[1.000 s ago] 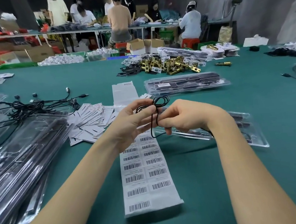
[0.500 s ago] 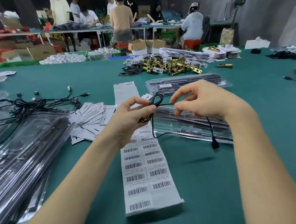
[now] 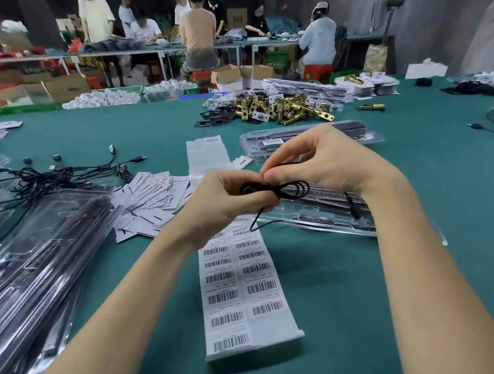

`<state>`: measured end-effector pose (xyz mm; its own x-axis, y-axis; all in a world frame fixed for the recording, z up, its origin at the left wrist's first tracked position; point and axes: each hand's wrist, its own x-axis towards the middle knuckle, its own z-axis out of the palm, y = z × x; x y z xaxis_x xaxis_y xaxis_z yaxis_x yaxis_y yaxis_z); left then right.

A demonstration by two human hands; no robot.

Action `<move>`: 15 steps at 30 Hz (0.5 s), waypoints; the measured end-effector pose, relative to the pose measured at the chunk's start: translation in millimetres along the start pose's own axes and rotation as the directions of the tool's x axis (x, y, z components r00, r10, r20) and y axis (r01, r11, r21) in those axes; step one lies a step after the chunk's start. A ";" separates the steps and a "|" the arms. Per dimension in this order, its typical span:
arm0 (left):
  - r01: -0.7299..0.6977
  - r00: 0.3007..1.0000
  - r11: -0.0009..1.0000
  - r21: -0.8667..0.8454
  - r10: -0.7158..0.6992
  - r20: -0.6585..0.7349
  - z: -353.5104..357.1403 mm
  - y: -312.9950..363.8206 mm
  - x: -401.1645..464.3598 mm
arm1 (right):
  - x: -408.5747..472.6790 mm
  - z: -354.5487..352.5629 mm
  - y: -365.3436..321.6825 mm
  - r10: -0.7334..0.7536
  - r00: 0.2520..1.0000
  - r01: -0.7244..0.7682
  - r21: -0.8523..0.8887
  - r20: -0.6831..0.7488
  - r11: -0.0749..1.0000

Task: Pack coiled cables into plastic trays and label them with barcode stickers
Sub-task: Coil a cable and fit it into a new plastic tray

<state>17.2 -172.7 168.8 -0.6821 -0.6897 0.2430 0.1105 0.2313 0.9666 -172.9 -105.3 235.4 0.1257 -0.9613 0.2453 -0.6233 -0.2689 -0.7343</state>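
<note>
Both hands meet above the green surface (image 3: 430,259), working a thin black cable (image 3: 288,189) into a small coil. The left hand (image 3: 226,202) has its grip closed round the bundled end, fingers curled over the strands, while the right hand (image 3: 325,160) pinches the cable just beside it, thumb and fingertips together – the coil's loops stick out between the two hands. A loose tail drops from the left hand, and the plug end hangs below the right wrist (over a clear tray (image 3: 319,222) lying on the surface). Under the left wrist runs a long sheet of barcode stickers (image 3: 244,284). Left of it lies a scatter of paper cards (image 3: 152,196), then a tangle of loose cables (image 3: 44,180) and a stack of trays (image 3: 29,270) – further back, a pile of brass parts (image 3: 286,108).
</note>
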 end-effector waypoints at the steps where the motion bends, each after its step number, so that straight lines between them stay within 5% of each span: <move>1: 0.000 1.000 1.000 -0.008 0.000 0.017 -0.1 -0.2 0.0 | -1.1 3.4 3.9 0.006 1.000 -0.005 0.087 -0.001 0.996; 5: 0.005 1.000 0.990 -0.141 -0.004 0.008 -0.5 -3.9 -0.1 | -2.0 17.0 26.5 0.130 0.991 -0.107 0.436 -0.024 0.893; 9: -0.033 0.999 0.990 -0.140 0.035 0.007 3.2 -9.7 0.8 | 0.0 27.5 45.6 0.310 0.938 -0.336 0.637 0.157 0.694; 12: -0.053 0.999 0.988 -0.143 0.051 -0.018 3.5 -11.6 2.5 | 2.5 34.6 53.2 0.334 0.918 -0.371 0.769 0.216 0.521; 15: -0.064 0.989 0.995 -0.075 0.053 -0.141 -0.4 -12.9 5.0 | 6.9 39.3 50.7 0.402 0.902 -0.394 0.679 0.157 0.619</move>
<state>12.6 -179.4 157.7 -0.5661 -0.7666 0.3030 0.2079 0.2229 0.9524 -173.4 -128.0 175.0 -0.0167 -0.9847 -0.1734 0.0886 0.1712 -0.9812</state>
